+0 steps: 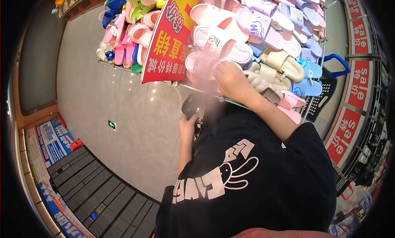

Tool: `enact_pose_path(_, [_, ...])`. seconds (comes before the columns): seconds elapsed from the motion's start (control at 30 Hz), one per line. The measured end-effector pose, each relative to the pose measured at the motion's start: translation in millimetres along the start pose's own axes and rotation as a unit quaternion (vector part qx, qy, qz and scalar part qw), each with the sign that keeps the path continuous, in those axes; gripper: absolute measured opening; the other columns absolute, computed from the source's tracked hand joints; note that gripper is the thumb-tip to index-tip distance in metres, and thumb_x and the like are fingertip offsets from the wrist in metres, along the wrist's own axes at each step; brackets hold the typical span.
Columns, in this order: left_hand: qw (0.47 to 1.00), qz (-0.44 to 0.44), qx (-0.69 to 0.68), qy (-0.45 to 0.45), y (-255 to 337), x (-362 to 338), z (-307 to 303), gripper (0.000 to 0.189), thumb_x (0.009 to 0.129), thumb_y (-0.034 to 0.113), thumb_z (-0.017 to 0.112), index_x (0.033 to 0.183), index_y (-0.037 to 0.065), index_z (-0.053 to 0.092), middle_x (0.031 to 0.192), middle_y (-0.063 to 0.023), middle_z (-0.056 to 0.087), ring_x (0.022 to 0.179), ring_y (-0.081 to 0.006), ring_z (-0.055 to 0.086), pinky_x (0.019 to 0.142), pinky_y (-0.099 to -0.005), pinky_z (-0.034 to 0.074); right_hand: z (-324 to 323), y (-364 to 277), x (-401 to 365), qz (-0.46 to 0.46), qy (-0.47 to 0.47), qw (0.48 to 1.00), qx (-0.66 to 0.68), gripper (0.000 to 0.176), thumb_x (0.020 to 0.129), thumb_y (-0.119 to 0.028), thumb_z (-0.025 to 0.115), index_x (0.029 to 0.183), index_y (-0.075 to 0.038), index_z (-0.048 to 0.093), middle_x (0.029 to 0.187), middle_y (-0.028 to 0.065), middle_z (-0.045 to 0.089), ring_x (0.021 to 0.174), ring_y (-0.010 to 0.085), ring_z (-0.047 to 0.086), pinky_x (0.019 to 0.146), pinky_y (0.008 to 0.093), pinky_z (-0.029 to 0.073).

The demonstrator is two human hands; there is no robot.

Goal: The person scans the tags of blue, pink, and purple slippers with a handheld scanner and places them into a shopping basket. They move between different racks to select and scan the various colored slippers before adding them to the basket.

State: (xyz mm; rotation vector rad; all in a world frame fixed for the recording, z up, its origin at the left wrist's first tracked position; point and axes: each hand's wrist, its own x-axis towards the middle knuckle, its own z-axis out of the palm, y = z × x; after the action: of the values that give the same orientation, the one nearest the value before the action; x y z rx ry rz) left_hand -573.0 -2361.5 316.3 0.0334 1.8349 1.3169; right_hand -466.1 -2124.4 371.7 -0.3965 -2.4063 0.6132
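Right hand (230,79) curled around a blurred pink slipper (200,65) at the rack (116,66) edge, beside the red sign (168,36). Left hand (188,123) lower, gripping 1 black phone (191,104).

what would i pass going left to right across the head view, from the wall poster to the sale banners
blue poster → green floor marker → red sign → phone → right hand → black basket → red sale banners
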Motion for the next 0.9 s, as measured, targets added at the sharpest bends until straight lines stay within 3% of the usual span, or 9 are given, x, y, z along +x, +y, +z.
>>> enact_pose_path(0.07, [1.000, -0.006, 0.002, 0.002, 1.1, -1.0, 0.4, 0.024, 0.082, 0.007, 0.067, 0.101, -0.005, 0.058, 0.076, -0.0083, 0.058, 0.059, -0.0161, 0.060, 0.058, -0.0307, 0.054, 22.8, 2.0, -7.3, 0.171, -0.169, 0.968, 0.069, 0.016, 0.069, -0.010, 0.067, 0.081, -0.002, 0.061, 0.079, 0.0148, 0.058, 0.078, 0.0342, 0.059, 0.069, 0.0441, 0.048])
enact_pose_path(0.17, [1.000, -0.005, -0.009, -0.001, -1.0, -1.2, -2.6, 0.024, 0.082, 0.007, 0.067, 0.100, -0.005, 0.058, 0.077, -0.0088, 0.058, 0.059, -0.0164, 0.060, 0.058, -0.0310, 0.054, 31.4, -1.4, -9.2, 0.128, -0.318, 0.939, -0.016, 0.014, 0.069, -0.013, 0.068, 0.079, -0.003, 0.063, 0.077, 0.0158, 0.064, 0.072, 0.0347, 0.064, 0.063, 0.0445, 0.050])
enact_pose_path(0.27, [1.000, -0.003, -0.017, 0.018, -8.6, -0.3, -9.6, 0.024, 0.082, 0.007, 0.067, 0.101, -0.006, 0.058, 0.077, -0.0090, 0.059, 0.059, -0.0168, 0.060, 0.058, -0.0310, 0.054, 27.7, -7.6, -9.3, 0.162, -0.365, 0.917, -0.012, 0.020, 0.071, -0.014, 0.066, 0.087, -0.002, 0.064, 0.080, 0.0189, 0.068, 0.073, 0.0343, 0.068, 0.062, 0.0434, 0.052])
enact_pose_path(0.4, [0.999, 0.006, -0.036, 0.026, -12.3, 0.2, -15.7, 0.027, 0.080, 0.003, 0.063, 0.103, -0.010, 0.057, 0.078, -0.0102, 0.062, 0.060, -0.0160, 0.059, 0.057, -0.0306, 0.053, 51.8, -2.1, -20.9, 0.164, -0.377, 0.911, -0.007, 0.027, 0.076, -0.016, 0.063, 0.098, 0.000, 0.062, 0.079, 0.0209, 0.067, 0.072, 0.0352, 0.067, 0.062, 0.0438, 0.052])
enact_pose_path(0.47, [0.999, 0.005, -0.044, 0.016, -12.8, 1.4, -17.5, 0.029, 0.080, 0.004, 0.063, 0.105, -0.011, 0.057, 0.079, -0.0108, 0.062, 0.060, -0.0167, 0.060, 0.057, -0.0309, 0.052, 75.2, 4.2, -39.8, 0.138, -0.249, 0.958, 0.022, 0.033, 0.079, -0.017, 0.062, 0.106, 0.001, 0.058, 0.074, 0.0228, 0.066, 0.070, 0.0380, 0.066, 0.061, 0.0467, 0.052])
enact_pose_path(0.6, [0.998, 0.007, -0.056, 0.006, -19.1, 6.5, -23.8, 0.030, 0.081, 0.004, 0.064, 0.105, -0.011, 0.057, 0.080, -0.0115, 0.063, 0.060, -0.0172, 0.060, 0.056, -0.0306, 0.051, 99.0, 2.6, -57.6, 0.122, -0.211, 0.969, 0.047, 0.028, 0.080, -0.015, 0.061, 0.100, 0.004, 0.060, 0.067, 0.0209, 0.064, 0.062, 0.0338, 0.066, 0.055, 0.0430, 0.051])
enact_pose_path(0.7, [0.999, 0.005, -0.046, 0.007, -20.7, 8.6, -32.0, 0.030, 0.081, 0.005, 0.064, 0.106, -0.011, 0.057, 0.081, -0.0121, 0.064, 0.059, -0.0171, 0.061, 0.056, -0.0297, 0.050, 112.4, 17.1, -51.0, 0.136, -0.288, 0.941, 0.119, 0.027, 0.084, -0.019, 0.061, 0.090, 0.007, 0.059, 0.059, 0.0151, 0.060, 0.051, 0.0240, 0.062, 0.047, 0.0356, 0.048])
enact_pose_path(0.83, [0.999, 0.007, -0.043, 0.004, -20.1, 13.8, -51.9, 0.031, 0.081, 0.005, 0.064, 0.107, -0.010, 0.058, 0.083, -0.0125, 0.065, 0.060, -0.0168, 0.061, 0.056, -0.0287, 0.050, 112.5, -1.6, -35.6, 0.178, -0.090, 0.968, 0.154, 0.038, 0.089, -0.032, 0.063, 0.090, 0.007, 0.061, 0.054, 0.0096, 0.057, 0.038, 0.0163, 0.052, 0.038, 0.0304, 0.040])
enact_pose_path(0.9, [0.999, 0.015, -0.051, -0.010, -12.7, 19.8, -60.2, 0.031, 0.081, 0.005, 0.065, 0.107, -0.010, 0.058, 0.084, -0.0125, 0.065, 0.060, -0.0167, 0.061, 0.056, -0.0286, 0.050, 101.1, -17.4, -23.3, 0.434, -0.221, 0.830, 0.271, 0.036, 0.090, -0.028, 0.063, 0.099, 0.006, 0.062, 0.054, 0.0093, 0.057, 0.039, 0.0162, 0.053, 0.037, 0.0284, 0.040])
